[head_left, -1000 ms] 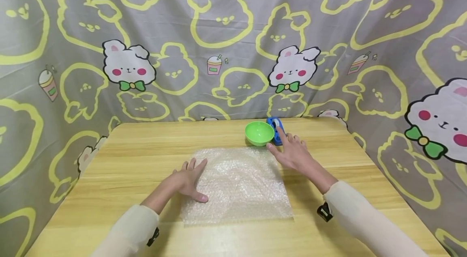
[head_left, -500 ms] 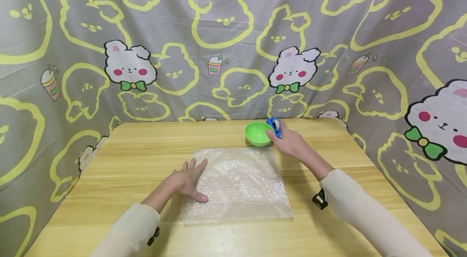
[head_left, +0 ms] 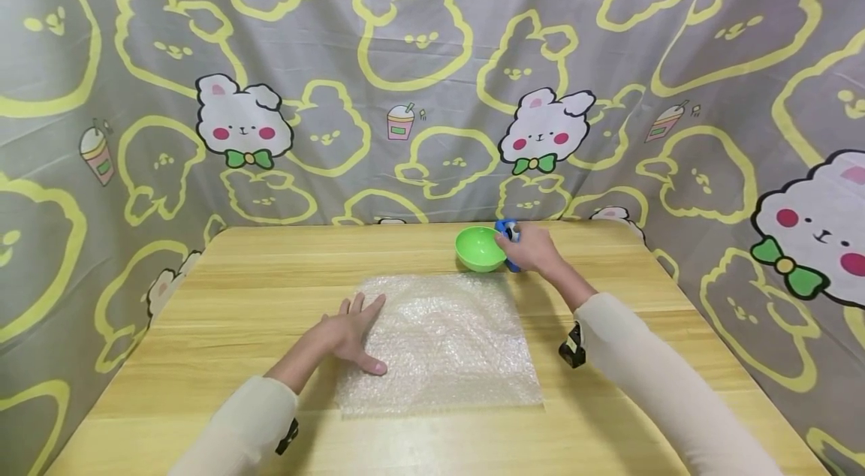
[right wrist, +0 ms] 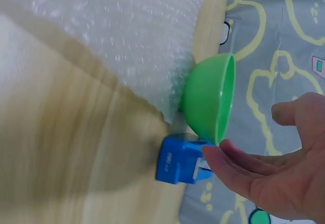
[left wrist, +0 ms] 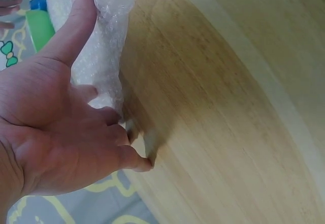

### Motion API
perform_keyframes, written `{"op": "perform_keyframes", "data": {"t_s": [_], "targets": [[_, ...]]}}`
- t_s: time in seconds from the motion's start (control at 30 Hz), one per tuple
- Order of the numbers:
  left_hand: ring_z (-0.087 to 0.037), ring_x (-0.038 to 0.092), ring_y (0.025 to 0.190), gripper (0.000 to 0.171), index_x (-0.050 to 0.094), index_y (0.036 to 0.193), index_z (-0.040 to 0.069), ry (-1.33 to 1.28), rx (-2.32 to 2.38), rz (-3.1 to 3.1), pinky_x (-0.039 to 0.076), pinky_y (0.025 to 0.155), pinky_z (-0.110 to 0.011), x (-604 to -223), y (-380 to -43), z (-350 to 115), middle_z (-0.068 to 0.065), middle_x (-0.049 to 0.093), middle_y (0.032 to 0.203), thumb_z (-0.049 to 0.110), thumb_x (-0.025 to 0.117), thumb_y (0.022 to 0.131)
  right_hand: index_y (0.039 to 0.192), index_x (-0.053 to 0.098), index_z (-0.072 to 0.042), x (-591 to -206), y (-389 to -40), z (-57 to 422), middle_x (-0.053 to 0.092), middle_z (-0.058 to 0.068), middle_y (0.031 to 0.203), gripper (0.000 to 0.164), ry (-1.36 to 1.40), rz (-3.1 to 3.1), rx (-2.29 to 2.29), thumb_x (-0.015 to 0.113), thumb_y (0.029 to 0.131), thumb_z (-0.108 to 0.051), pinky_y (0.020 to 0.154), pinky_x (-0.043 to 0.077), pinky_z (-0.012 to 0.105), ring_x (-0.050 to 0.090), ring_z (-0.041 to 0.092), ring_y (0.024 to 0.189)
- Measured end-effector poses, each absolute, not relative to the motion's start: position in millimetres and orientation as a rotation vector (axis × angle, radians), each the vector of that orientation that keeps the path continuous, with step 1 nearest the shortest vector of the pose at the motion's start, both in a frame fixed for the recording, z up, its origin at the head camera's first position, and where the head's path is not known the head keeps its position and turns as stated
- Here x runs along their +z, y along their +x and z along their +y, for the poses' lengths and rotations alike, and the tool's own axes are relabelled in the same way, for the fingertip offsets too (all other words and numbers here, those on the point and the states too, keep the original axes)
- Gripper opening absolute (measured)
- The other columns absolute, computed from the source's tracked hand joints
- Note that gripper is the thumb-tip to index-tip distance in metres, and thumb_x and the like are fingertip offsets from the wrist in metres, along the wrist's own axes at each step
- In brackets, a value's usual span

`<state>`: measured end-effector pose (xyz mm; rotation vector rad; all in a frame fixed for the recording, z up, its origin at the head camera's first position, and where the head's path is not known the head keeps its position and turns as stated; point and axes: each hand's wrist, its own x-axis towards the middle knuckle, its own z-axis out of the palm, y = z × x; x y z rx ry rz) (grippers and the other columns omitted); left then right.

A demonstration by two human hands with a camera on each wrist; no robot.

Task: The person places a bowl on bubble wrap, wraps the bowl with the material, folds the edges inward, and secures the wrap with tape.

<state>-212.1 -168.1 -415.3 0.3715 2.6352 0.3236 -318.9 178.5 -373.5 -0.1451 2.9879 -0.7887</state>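
A sheet of clear bubble wrap (head_left: 446, 348) lies flat on the wooden table. My left hand (head_left: 348, 333) rests on its left edge, thumb and fingers spread; the left wrist view shows the same hand (left wrist: 66, 122) holding nothing. Behind the sheet stands a green bowl (head_left: 478, 249), upright, with a blue tape dispenser (right wrist: 175, 160) close to its right. My right hand (right wrist: 284, 178) is over the dispenser beside the bowl's rim. Its fingertips are near the rim and the thumb stands apart from them. Whether the fingertips touch the bowl or the dispenser, I cannot tell.
The wooden table (head_left: 236, 296) reaches back to a grey patterned curtain (head_left: 432, 183), which also hangs on both sides. Bowl and dispenser stand near the table's back edge. A dark strap device (head_left: 573, 347) sits on the right wrist.
My right hand has shifted slightly left over the dispenser, from spread fingers to fingers bent down by the bowl's rim. Bowl, dispenser and left hand have stayed in place.
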Motion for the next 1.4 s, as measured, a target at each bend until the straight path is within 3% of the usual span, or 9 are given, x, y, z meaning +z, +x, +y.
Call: {"op": "perform_keyframes", "data": {"t_s": [0.1, 0.23, 0.9, 1.4], "targets": [[-0.059, 0.01, 0.149, 0.13, 0.01, 0.163, 0.009, 0.37, 0.315, 2.64, 0.017, 0.11, -0.079, -415, -212, -168, -0.036, 0.005, 0.164, 0.054, 0.088, 0.069, 0.152, 0.035, 0.009, -379, -322, 176, 0.051, 0.037, 0.141, 0.071, -0.097, 2.927, -0.871, 0.048, 0.104, -0.041, 0.089, 0.057, 0.045, 0.07, 0.042, 0.103], [-0.059, 0.01, 0.149, 0.13, 0.01, 0.163, 0.009, 0.368, 0.313, 2.639, 0.017, 0.11, -0.079, -415, -212, -168, -0.036, 0.005, 0.164, 0.054, 0.088, 0.069, 0.156, 0.028, 0.005, -387, -326, 174, 0.049, 0.039, 0.141, 0.073, 0.007, 2.838, -0.993, 0.052, 0.103, -0.04, 0.076, 0.061, 0.042, 0.075, 0.035, 0.079], [-0.057, 0.007, 0.15, 0.131, 0.008, 0.164, 0.011, 0.343, 0.305, 2.617, 0.015, 0.111, -0.08, -414, -214, -168, -0.035, 0.003, 0.164, 0.053, 0.088, 0.069, 0.159, 0.022, 0.0, -413, -335, 165, 0.037, 0.039, 0.151, 0.068, 0.202, 2.576, -1.415, 0.049, 0.099, -0.015, 0.07, 0.063, 0.042, 0.076, 0.039, 0.076], [-0.057, 0.006, 0.151, 0.131, 0.008, 0.164, 0.011, 0.339, 0.304, 2.609, 0.015, 0.111, -0.079, -413, -214, -168, -0.035, 0.003, 0.165, 0.053, 0.088, 0.07, 0.158, 0.032, -0.003, -420, -337, 166, 0.037, 0.04, 0.15, 0.066, 0.287, 2.548, -1.578, 0.042, 0.092, -0.002, 0.071, 0.063, 0.038, 0.076, 0.033, 0.074]]}}
